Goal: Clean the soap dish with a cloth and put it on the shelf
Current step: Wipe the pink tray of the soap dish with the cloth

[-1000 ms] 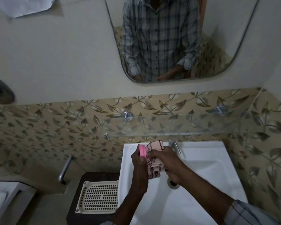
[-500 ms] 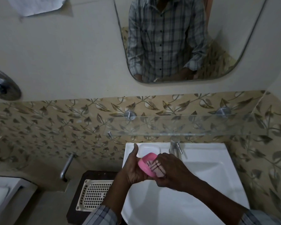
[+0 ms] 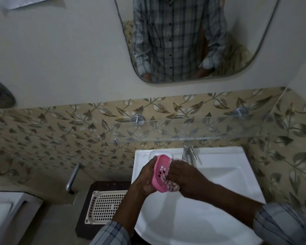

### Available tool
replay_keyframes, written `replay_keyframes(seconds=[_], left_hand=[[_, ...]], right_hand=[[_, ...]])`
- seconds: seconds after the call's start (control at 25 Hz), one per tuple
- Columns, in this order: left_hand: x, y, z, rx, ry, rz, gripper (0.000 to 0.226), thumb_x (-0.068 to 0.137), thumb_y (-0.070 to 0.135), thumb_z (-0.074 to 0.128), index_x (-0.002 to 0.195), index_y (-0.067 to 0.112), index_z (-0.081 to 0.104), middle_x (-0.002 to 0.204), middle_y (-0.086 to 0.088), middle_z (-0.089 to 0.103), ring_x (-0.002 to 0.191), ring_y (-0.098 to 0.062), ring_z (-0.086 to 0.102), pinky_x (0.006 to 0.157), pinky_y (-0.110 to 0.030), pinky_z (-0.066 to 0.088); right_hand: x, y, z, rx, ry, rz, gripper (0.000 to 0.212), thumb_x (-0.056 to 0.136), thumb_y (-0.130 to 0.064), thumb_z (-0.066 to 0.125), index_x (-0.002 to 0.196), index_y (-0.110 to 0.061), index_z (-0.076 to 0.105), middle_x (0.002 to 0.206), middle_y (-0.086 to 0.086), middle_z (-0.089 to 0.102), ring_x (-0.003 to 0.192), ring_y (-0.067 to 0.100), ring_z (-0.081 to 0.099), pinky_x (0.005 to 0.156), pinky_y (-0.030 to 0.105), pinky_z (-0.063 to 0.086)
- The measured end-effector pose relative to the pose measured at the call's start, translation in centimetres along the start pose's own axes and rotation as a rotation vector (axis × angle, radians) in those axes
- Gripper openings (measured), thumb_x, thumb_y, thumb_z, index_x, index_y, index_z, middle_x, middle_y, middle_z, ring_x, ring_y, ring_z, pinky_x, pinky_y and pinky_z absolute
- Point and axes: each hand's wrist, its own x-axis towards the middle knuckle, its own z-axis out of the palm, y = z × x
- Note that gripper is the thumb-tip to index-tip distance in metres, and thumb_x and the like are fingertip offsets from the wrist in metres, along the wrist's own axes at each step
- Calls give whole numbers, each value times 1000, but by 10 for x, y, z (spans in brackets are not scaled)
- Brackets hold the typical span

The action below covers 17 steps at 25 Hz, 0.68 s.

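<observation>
Pink soap dish (image 3: pixel 160 173) gripped in left hand (image 3: pixel 145 179) over white sink (image 3: pixel 219 174).
Wiped with cloth (image 3: pixel 173 186) bunched in closed right hand (image 3: pixel 185 177).

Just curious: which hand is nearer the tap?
Right. The right hand, wiping with the cloth, sits just below the tap; the left hand is further left.

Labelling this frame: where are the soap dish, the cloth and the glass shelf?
soap dish (image 3: pixel 159 175): head view, slotted pink base.
cloth (image 3: pixel 173 186): head view, bunched lower end.
glass shelf (image 3: pixel 219 128): head view, bare clear pane.
</observation>
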Motion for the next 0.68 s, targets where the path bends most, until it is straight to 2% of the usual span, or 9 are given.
replay_keyframes(seconds=[0.08,0.12,0.2,0.28,0.36,0.44,0.52,0.6,0.68], left_hand=[[5,-11,-2,39,169,141,65,95,53,49,129,-2,59,118,-29,64,98,-38,64,85,-47,54],[6,-17,-3,100,230,223,66,96,56,46,127,0,63,120,-29,65,99,-38,66,82,-45,56],[8,-28,-7,258,266,393,67,92,63,40,119,10,71,116,-18,73,102,-31,72,78,-35,60],[6,-41,-5,348,199,472,65,92,63,33,126,19,66,115,-2,76,108,-17,71,80,-23,58],[9,-48,-1,316,207,481,52,101,54,27,126,24,62,113,4,76,104,-11,72,80,-21,57],[10,-44,-4,259,238,503,44,105,46,28,117,23,65,112,-3,76,97,-14,74,77,-26,59],[3,-32,-5,189,223,465,56,101,53,30,116,15,68,112,-11,75,97,-22,74,74,-33,61],[-2,-20,-8,161,187,418,66,96,58,33,121,8,66,115,-23,71,101,-32,71,76,-39,61],[-7,-15,-8,195,210,380,64,95,57,36,126,7,61,118,-26,69,104,-35,69,81,-44,60]], right_hand=[[2,-38,8,243,-19,360,13,72,-15,66,84,-14,71,83,5,72,81,29,69,72,35,57],[9,-47,6,416,-26,600,10,75,-21,64,81,-16,70,78,3,73,75,25,70,67,34,57],[32,-39,-5,892,93,1057,12,81,-21,66,85,-13,74,78,4,77,72,18,74,67,33,61],[52,-18,-17,1372,231,1326,10,85,-5,65,90,-2,73,85,13,76,71,25,73,67,34,59],[69,-8,-29,1628,334,1410,12,88,4,58,87,3,69,88,21,70,70,30,67,68,34,53],[69,-16,-19,1513,364,1321,15,88,1,58,85,-2,73,88,17,73,75,29,71,68,32,54],[50,-33,-10,1143,257,1048,16,85,-12,61,90,-12,75,87,5,78,80,18,74,62,26,56],[23,-35,-6,751,44,653,17,78,-12,61,89,-14,74,85,1,76,79,15,71,64,18,53],[8,-16,-11,240,-107,149,27,71,-2,64,93,-16,74,88,2,74,83,21,68,77,24,52]])
